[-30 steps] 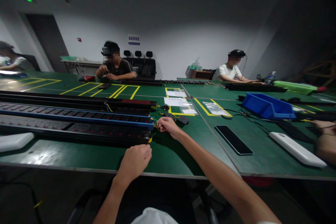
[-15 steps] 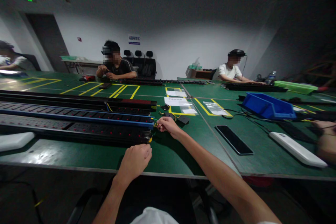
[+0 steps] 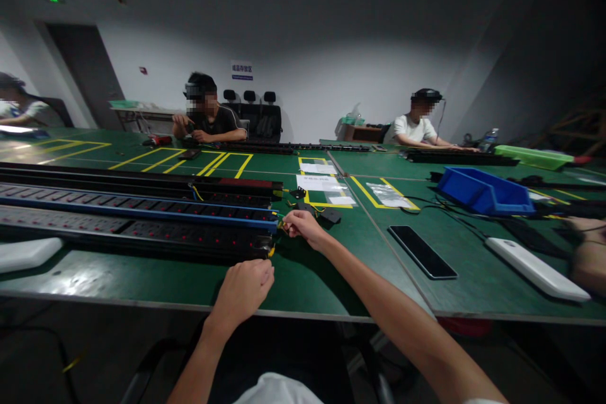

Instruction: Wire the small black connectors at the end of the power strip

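Long black power strips [image 3: 189, 237] with rows of sockets and small red spots lie side by side on the left, one of them edged in blue [image 3: 237, 218]. At the blue-edged strip's right end, my right hand [image 3: 305, 228] is closed in a pinch on a thin yellow-green wire [image 3: 280, 225]. My left hand [image 3: 247, 290] is curled by the table's near side, just below the nearest strip's end. Its fingertips are hidden, so what it may hold cannot be made out. A short yellow wire [image 3: 271, 252] sticks out above it.
Black parts [image 3: 330, 217] lie just beyond my right hand. To the right are a phone [image 3: 422, 252], a white power bank [image 3: 534, 270], a blue bin [image 3: 485, 192] and cables. Another person's hand [image 3: 589, 246] is at the far right edge. Co-workers sit across the green table [image 3: 350, 284].
My hands and the strips hold almost the same places. Across the table, the co-worker in black has raised a hand slightly.
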A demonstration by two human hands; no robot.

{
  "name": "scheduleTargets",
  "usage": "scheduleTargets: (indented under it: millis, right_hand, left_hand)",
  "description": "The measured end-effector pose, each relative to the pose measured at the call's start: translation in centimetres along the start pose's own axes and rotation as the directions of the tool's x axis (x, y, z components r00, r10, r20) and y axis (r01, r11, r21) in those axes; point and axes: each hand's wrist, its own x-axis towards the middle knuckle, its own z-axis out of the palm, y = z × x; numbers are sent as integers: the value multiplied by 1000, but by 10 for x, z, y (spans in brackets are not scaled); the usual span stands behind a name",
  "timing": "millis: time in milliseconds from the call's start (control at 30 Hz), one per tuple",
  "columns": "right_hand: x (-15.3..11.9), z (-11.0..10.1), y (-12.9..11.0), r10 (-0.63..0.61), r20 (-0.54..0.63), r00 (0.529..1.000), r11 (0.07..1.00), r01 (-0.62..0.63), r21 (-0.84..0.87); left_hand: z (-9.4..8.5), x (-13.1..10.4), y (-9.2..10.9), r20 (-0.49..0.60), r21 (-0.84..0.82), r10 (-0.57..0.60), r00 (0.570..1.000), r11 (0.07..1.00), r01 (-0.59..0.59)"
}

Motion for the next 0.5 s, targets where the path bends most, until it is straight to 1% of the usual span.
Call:
scheduleTargets:
  millis: [500]
  right_hand:
    - [0, 1, -1, 4, -12, 1000, 1000, -3, 9]
  left_hand:
    - [-1, 0, 0, 18, 17, -1, 1000, 1000, 1]
